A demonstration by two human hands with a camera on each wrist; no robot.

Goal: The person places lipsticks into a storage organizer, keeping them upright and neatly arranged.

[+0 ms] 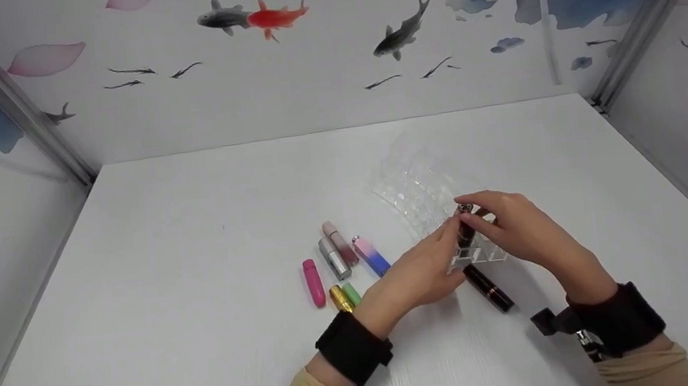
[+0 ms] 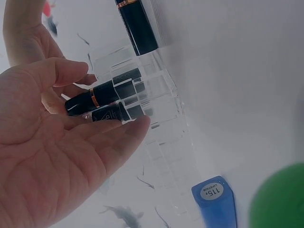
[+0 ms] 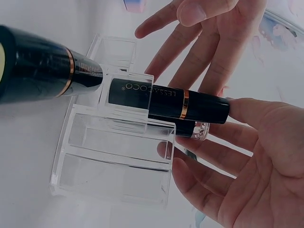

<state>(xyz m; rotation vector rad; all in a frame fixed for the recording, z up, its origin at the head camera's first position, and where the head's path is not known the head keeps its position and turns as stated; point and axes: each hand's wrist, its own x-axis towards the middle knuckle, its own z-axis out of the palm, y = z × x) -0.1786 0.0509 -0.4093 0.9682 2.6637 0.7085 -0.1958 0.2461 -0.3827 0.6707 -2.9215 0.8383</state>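
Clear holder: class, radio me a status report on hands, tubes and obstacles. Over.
Left hand beside clear holder, fingers extended. Right hand at top of banded black tube. Tube seated in compartment. Possibly in the way: loose black tube near holder.

On the smooth worktop [image 1: 190,210], nearer its right edge, a clear, glossy plastic holder [image 1: 422,197]; in it a glossy black tube [image 3: 167,102] with shiny metallic band [image 3: 185,104]

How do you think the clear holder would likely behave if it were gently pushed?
The clear holder would probably stay stiff: its straight walls look rigid. Those thin walls suggest it is light, and the smooth-looking table might let it slide.
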